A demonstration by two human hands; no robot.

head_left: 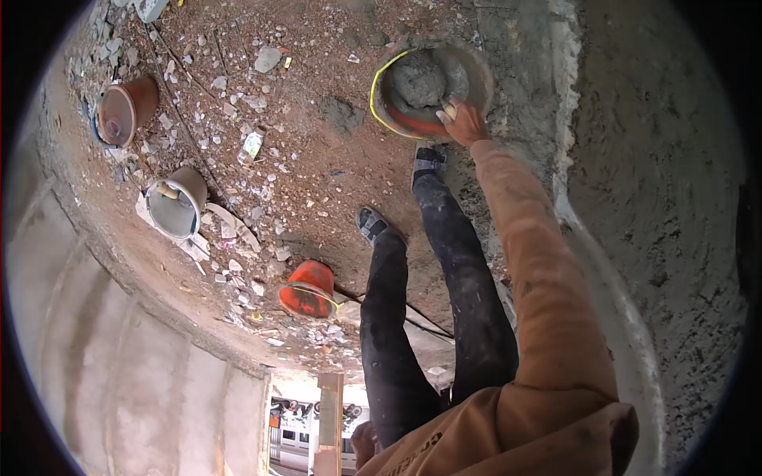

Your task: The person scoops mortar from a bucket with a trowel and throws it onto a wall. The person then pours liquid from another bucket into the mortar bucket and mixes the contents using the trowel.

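Observation:
My right hand (466, 123) reaches over the near rim of a round tub (479, 75) with a yellow edge. Its fingers are closed round the pale handle of what looks like a trowel (451, 110); the blade is hard to make out. A heap of wet grey mortar (421, 78) lies in the tub, and grey residue coats its inner wall. Low in the view, my left hand (364, 441) hangs beside my leg, away from the tub. It is partly cut off by my sweatshirt, and its fingers do not show clearly.
On the rubble-strewn ground stand an orange bucket (309, 289), a pale bucket (202, 187) with a handled tool in it, and a brown bucket (141, 99). A wet, rough mortar surface (667, 174) runs along the right. Concrete wall (143, 357) borders the left.

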